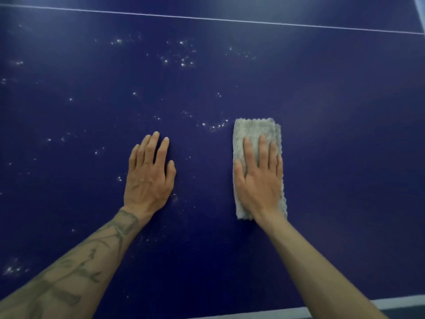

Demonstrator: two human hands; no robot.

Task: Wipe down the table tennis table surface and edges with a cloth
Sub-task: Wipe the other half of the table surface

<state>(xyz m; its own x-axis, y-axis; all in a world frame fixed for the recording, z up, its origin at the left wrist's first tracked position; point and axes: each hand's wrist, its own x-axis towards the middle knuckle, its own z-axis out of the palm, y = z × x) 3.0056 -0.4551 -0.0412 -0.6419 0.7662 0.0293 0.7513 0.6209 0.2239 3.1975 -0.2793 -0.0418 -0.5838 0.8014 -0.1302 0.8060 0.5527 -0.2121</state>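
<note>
So my left hand (pixel 149 178) is flat, palm down, fingers (pixel 161 150) straight and a bit spread. My right hand (pixel 258 180) is the same deal, just closer together. Tattooed left forearm (pixel 92 254) and bare right forearm (pixel 310 261) both reach forward.

The tabletop (pixel 322 88) is a deep navy, almost purple-blue, with a thin white line (pixel 207 18) across the far side and a pale white-grey border strip (pixel 391 303) at the near edge. White specks (pixel 181 59) are scattered all over it like stars. The cloth (pixel 251 130) is a fuzzy light grey-beige. The left forearm has dark grey-green tattoo linework (pixel 92 256).
</note>
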